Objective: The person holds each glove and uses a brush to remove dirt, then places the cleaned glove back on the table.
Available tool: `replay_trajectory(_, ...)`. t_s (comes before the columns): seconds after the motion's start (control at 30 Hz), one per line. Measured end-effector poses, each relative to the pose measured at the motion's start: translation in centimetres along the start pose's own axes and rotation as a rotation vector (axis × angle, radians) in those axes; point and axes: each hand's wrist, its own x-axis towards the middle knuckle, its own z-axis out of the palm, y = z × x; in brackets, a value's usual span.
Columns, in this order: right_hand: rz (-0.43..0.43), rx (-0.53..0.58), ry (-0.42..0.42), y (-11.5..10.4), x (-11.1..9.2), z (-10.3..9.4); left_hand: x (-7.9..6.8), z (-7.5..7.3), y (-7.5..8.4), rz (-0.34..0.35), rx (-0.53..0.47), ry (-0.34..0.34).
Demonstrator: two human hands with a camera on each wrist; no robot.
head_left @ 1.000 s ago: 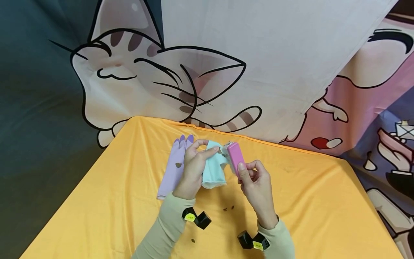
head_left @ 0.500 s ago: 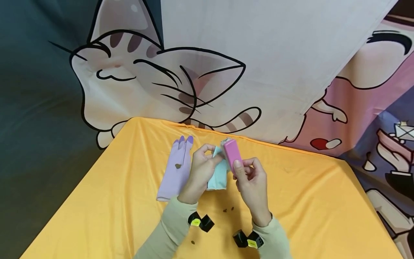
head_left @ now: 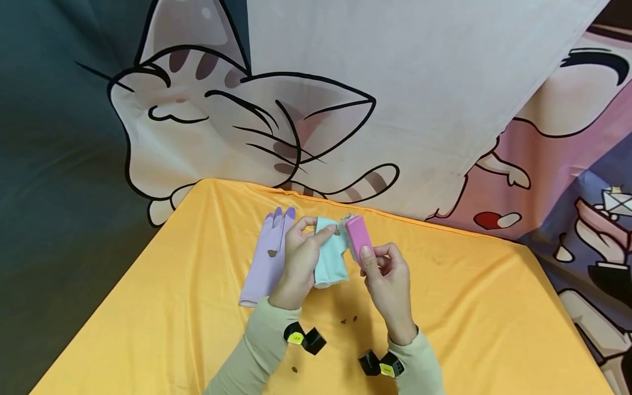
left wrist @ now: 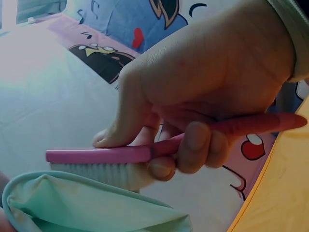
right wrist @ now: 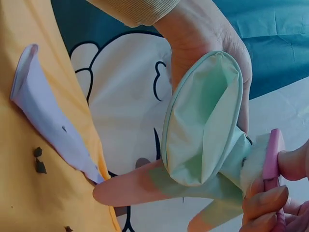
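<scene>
My left hand (head_left: 298, 266) grips a mint-green rubber glove (head_left: 329, 264), its thumb lying over the near side. In the right wrist view the glove's wide cuff gapes, and its fingers look pinkish at the tips. My right hand (head_left: 391, 285) holds a pink brush (head_left: 358, 233) by the handle, thumb pressed along its back. White bristles (left wrist: 96, 171) face the glove and appear to touch it. A dark brown bit (head_left: 337, 232) clings to the glove near the left thumb. How the left fingers lie behind the glove is mostly hidden.
A purple rubber glove (head_left: 264, 266) lies flat to the left, with a brown bit (head_left: 272, 253) on it. Several brown crumbs (head_left: 355, 318) are scattered on the yellow tablecloth (head_left: 474, 307). Behind the table hangs a printed cat curtain (head_left: 419, 126).
Half a second ago the green glove was turned more edge-on, with the brush over it; now its broad side shows again. Both hands shift slightly, keeping their grips. The purple glove stays put.
</scene>
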Motion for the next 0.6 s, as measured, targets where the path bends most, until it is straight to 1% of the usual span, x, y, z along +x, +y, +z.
replay_trajectory(0.1, -0.007, -0.044, 0.045, -0.01, 0.05, -0.16, -0.06, 0.02, 0.06, 0.016, 0.013, -0.020)
replay_trajectory(0.2, -0.012, -0.049, 0.065, -0.12, 0.08, -0.22, -0.20, 0.08, 0.12, 0.013, 0.044, -0.080)
replay_trajectory(0.27, -0.008, -0.031, 0.061, -0.23, 0.07, -0.21, -0.28, 0.10, 0.09, 0.013, 0.066, -0.124)
replay_trajectory(0.37, -0.008, -0.009, 0.046, -0.34, 0.01, -0.18, -0.43, 0.10, 0.11, 0.024, 0.074, -0.161)
replay_trajectory(0.47, -0.029, 0.021, 0.037, -0.36, -0.05, -0.16, -0.57, 0.13, 0.24, 0.031, 0.063, -0.172)
replay_trajectory(0.6, -0.087, 0.111, 0.028, -0.32, -0.13, -0.09, -0.64, 0.20, 0.35, 0.033, 0.055, -0.184)
